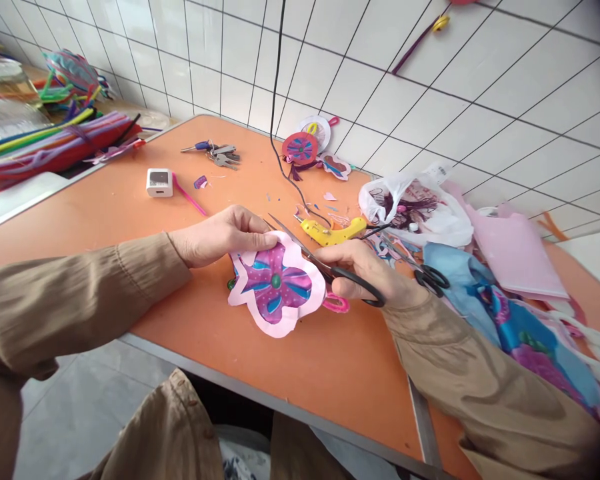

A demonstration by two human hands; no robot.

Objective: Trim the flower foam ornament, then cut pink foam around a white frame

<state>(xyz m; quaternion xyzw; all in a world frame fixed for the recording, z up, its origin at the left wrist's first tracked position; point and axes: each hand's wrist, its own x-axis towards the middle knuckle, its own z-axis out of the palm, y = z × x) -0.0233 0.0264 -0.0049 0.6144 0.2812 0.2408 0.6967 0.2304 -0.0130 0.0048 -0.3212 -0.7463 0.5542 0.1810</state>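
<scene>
My left hand pinches the upper left edge of a flower-shaped craft piece. The piece has a pale pink border, a purple and blue patterned middle and a green bead at its centre. A pink loop sticks out at its right side. My right hand is wrapped round a pair of black-handled scissors, whose blades lie along the upper right edge of the piece. Whether the blades touch the border I cannot tell. Just beyond the hands lies a yellow glue gun on the orange table.
At the back are keys, a white charger and finished-looking round ornaments. To the right lie a second pair of scissors, a plastic bag, pink sheets and blue fabric. Pipe cleaners fill the left. A black cord hangs down.
</scene>
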